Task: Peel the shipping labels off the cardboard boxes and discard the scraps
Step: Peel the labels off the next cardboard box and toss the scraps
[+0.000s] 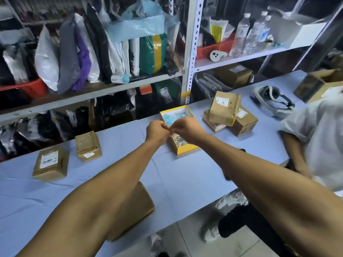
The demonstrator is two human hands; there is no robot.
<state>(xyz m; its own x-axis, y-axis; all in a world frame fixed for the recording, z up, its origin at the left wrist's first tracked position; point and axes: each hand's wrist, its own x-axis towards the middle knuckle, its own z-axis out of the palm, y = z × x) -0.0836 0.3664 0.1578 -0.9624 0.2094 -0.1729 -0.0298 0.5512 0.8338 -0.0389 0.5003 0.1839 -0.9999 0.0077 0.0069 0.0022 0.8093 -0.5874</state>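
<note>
Both hands, left hand (156,129) and right hand (185,127), pinch a small scrap (169,129) right over the yellow box (182,148) on the worktop (176,175). I think it gets dropped in next; fingers must let go

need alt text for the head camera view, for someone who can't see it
Both of a person's hands, left hand and right hand, meet over an open yellow box of scraps on a blue-covered table, fingertips pinched together on something small. Labelled cardboard boxes sit around it, and shelves of parcels stand behind.
</note>
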